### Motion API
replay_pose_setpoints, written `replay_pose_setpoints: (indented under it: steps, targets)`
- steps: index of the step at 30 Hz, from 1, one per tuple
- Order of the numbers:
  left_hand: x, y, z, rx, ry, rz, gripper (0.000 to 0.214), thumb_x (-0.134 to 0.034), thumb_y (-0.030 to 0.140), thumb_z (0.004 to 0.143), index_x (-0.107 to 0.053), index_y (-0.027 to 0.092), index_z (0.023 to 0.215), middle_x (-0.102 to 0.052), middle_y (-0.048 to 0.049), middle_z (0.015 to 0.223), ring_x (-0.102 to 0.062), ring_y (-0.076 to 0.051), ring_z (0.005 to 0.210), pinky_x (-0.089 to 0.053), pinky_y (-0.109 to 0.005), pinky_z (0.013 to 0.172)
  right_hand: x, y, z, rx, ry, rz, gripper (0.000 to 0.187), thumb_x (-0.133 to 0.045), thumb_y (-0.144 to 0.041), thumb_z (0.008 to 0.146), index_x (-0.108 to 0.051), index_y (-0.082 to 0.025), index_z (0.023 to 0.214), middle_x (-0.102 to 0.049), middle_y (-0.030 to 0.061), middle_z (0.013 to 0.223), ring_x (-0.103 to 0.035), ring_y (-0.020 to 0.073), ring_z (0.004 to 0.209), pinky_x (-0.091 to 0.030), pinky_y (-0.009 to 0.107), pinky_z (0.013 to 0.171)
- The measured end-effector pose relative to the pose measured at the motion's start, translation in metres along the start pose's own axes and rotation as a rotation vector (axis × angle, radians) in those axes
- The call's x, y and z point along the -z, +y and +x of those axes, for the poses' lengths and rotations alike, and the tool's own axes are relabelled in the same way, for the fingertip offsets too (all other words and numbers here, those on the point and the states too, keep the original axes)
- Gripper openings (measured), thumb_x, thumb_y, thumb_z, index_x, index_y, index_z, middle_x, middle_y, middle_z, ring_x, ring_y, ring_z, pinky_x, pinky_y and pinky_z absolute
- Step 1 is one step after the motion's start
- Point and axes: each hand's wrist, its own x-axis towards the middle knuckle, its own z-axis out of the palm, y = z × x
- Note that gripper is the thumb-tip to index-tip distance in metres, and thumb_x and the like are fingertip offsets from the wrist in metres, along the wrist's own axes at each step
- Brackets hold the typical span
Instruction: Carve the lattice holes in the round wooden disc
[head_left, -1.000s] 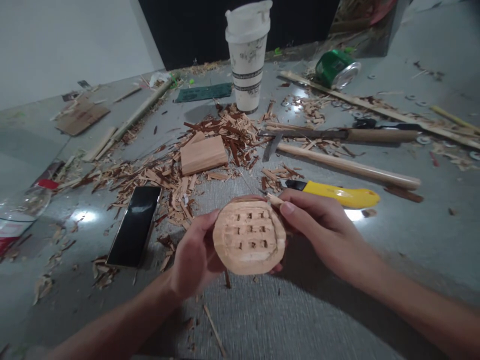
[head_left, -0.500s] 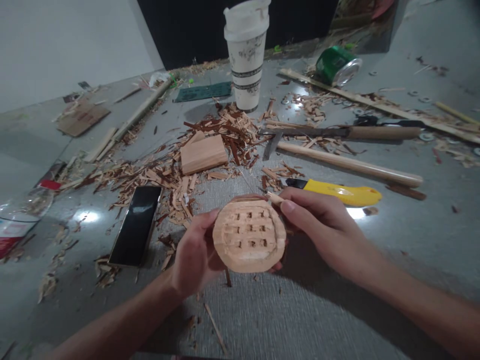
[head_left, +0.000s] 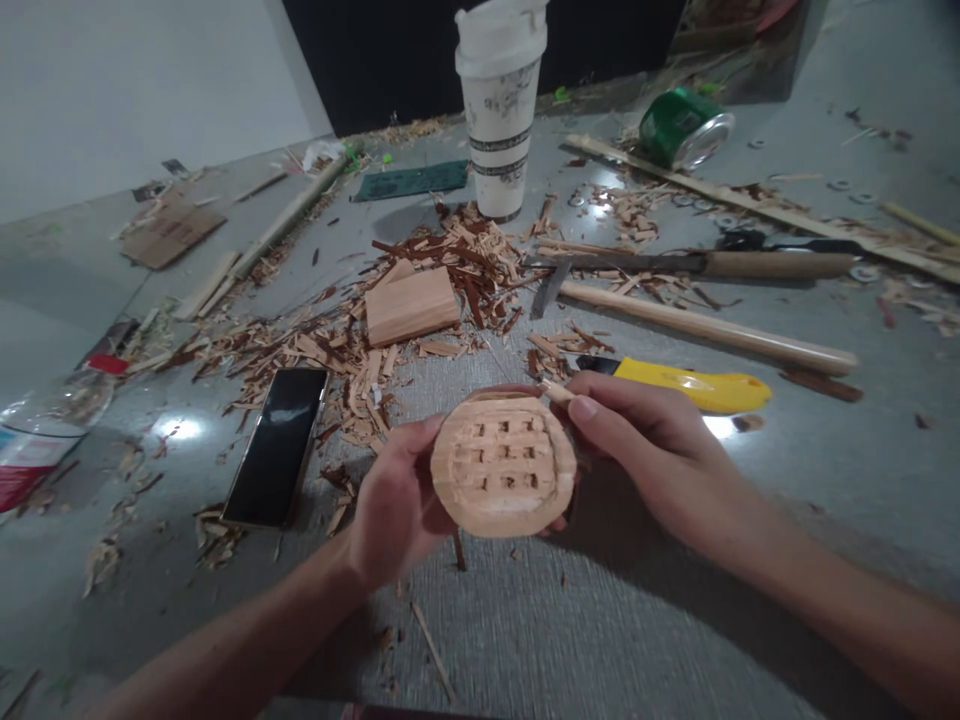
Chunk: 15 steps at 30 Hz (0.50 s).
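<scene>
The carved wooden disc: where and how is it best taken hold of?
I'd grip the disc by its left rim, coming from the left, as the left hand does: the rounded edge should suit thumb and fingers, leaving the pitted face uncovered.

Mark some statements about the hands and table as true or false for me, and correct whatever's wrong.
1. The left hand holds the round wooden piece. True.
2. The round wooden piece has a smooth, uncut face. False: its face carries three rows of small hollows.
3. The right hand grips the yellow handle. False: it pinches a slim pale wooden item, and the yellow handle lies on the table beyond.
4. The green can lies on its side. True.
5. The white cup has tipped over. False: it stands upright.
6. The phone lies left of the left hand. True.
</scene>
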Motion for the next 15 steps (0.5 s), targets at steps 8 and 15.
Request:
replay_pose_setpoints:
  steps: [8,15]
  targets:
    - [-0.0024,0.0051,-0.0013,-0.014,-0.147,-0.077,0.047,-0.043,0.035,0.105,-0.077,0.016,0.132,-0.079,-0.0121,0.132,-0.079,-0.033,0.111,-0.066,-0.053,0.094,0.0006,-0.0019,-0.0012,0.007,-0.003,-0.022,0.042,-0.054,-0.039,0.111,-0.058,-0.023,0.072,-0.056,-0.0050,0.066,-0.048,0.0113,0.061,-0.032,0.029,0.055]
    - [-0.0045,0.0052,-0.0018,-0.014,-0.085,-0.034,0.048,-0.050,0.042,0.101,-0.077,0.015,0.130,-0.080,-0.0152,0.129,-0.080,-0.035,0.107,-0.067,-0.051,0.089,0.0012,0.0001,-0.0005,0.015,0.007,-0.024,0.041,-0.054,-0.038,0.111,-0.059,-0.023,0.073,-0.055,-0.0058,0.066,-0.047,0.0107,0.061,-0.030,0.029,0.055]
